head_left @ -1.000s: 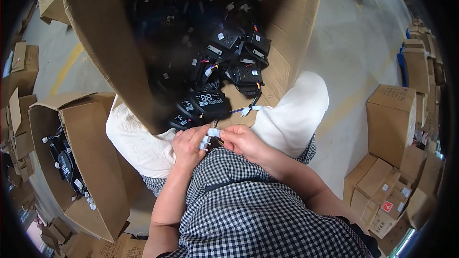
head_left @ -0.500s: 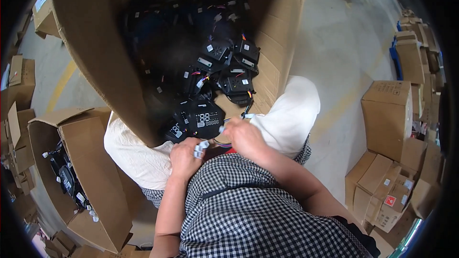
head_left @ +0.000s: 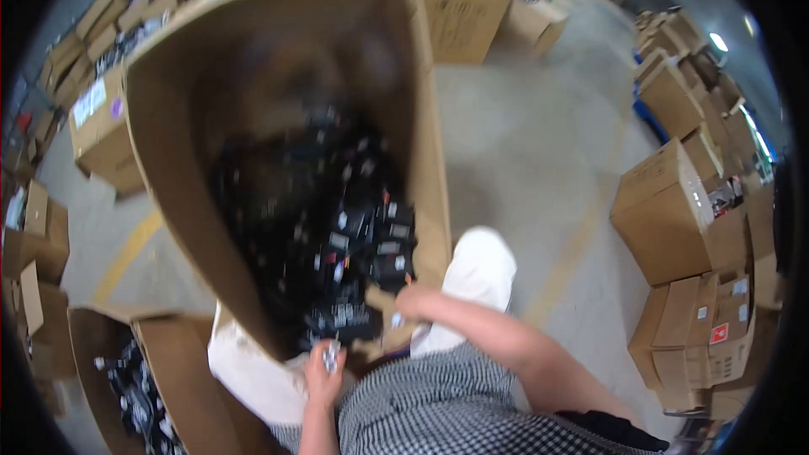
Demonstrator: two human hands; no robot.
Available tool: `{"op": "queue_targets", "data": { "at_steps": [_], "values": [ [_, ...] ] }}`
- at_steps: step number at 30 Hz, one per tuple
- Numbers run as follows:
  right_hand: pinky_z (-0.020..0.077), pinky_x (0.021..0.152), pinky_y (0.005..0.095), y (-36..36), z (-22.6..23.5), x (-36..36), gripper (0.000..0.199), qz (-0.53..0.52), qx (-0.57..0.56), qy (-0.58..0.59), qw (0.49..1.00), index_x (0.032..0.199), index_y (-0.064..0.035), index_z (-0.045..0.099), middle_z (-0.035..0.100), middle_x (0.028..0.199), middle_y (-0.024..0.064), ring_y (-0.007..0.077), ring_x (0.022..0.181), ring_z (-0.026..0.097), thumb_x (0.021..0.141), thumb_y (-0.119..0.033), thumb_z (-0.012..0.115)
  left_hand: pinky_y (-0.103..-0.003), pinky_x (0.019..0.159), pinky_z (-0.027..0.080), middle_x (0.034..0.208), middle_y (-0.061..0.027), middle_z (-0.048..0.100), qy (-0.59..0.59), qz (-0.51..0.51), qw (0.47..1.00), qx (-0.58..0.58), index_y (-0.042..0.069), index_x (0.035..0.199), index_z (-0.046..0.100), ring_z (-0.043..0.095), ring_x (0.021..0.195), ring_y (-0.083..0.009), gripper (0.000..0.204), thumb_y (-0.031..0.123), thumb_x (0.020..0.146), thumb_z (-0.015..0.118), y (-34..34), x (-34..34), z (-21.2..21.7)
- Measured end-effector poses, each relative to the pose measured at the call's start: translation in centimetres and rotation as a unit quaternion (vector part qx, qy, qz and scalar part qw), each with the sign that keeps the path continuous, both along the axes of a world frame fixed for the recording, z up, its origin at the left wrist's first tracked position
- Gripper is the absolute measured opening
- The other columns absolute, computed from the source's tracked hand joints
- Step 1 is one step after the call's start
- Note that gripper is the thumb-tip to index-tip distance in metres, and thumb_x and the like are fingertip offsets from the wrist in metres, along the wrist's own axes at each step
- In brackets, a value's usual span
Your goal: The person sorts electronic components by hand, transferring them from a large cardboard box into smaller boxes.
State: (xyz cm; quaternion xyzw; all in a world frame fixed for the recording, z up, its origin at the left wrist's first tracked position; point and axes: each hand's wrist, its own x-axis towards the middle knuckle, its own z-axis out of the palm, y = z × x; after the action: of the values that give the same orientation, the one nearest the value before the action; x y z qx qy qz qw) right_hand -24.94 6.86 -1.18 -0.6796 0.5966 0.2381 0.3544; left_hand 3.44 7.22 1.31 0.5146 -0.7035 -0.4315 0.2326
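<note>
In front of me a large cardboard box [head_left: 434, 160] lies tipped with its mouth toward my lap, heaped with black electronic display units [head_left: 345, 227] that have coloured wires and white labels. One black display unit [head_left: 344, 320] lies at the near edge, its face up. My left hand [head_left: 322, 375] is closed around small white plug connectors [head_left: 331, 357], just below that unit. My right hand [head_left: 415, 303] is at the box's near right side, by a cardboard flap [head_left: 383, 299] and the wires of the nearest units. Motion blurs its fingers, and what they hold is hidden.
At my left stands a smaller open carton [head_left: 181, 371] with more black units [head_left: 139, 404] in it. Closed cartons [head_left: 666, 211] are stacked at the right, and another carton [head_left: 472, 4] stands beyond the big box. Yellow lines [head_left: 126, 253] mark the grey floor.
My view has tilted up, showing more of the big box. My right hand has moved away from my left, toward the box's right side. The left still grips the white connectors.
</note>
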Motion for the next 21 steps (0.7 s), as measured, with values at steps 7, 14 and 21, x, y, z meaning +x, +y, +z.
{"op": "queue_targets", "data": {
  "at_steps": [7, 14, 21],
  "values": [
    [0.0466, 0.081, 0.0353, -1.9, 4.1, -2.3, 0.023, -0.061, -0.091, -0.298, 0.948, 0.085, -0.0001, 0.066, 0.063, 0.103, 0.0135, 0.0264, 0.091, 0.06, 0.086, -0.023, 0.059, -0.028, 0.057, 0.045, 0.071, -0.005, 0.058, 0.032, 0.018, 0.999, -0.013, 0.004, 0.09, 0.055, 0.055, 0.063, -0.0132, 0.02, 0.015, 0.082, 0.069, 0.8, 0.1, 0.9],
    [0.0483, 0.087, 0.033, 0.9, 9.4, 4.0, 0.013, -0.332, -0.289, -0.584, 0.682, 0.093, 0.0023, 0.063, 0.054, 0.112, 0.0103, 0.0246, 0.099, 0.059, 0.089, -0.009, 0.06, -0.022, 0.056, 0.044, 0.07, 0.0001, 0.054, 0.18, 0.076, 0.979, 0.051, 0.005, 0.083, 0.052, 0.053, 0.062, -0.0074, 0.02, 0.004, 0.08, 0.071, -0.2, -1.7, 3.3],
    [0.0485, 0.087, 0.038, 3.9, 5.4, 10.2, 0.027, -0.03, -0.206, -0.372, 0.905, 0.108, 0.0035, 0.057, 0.05, 0.121, 0.0168, 0.032, 0.101, 0.058, 0.084, -0.009, 0.06, -0.029, 0.072, 0.047, 0.086, -0.0064, 0.061, 0.157, 0.027, 0.985, -0.066, 0.002, 0.09, 0.06, 0.058, 0.078, -0.015, 0.01, 0.006, 0.083, 0.066, 0.3, -1.5, 4.0]
  ]
}}
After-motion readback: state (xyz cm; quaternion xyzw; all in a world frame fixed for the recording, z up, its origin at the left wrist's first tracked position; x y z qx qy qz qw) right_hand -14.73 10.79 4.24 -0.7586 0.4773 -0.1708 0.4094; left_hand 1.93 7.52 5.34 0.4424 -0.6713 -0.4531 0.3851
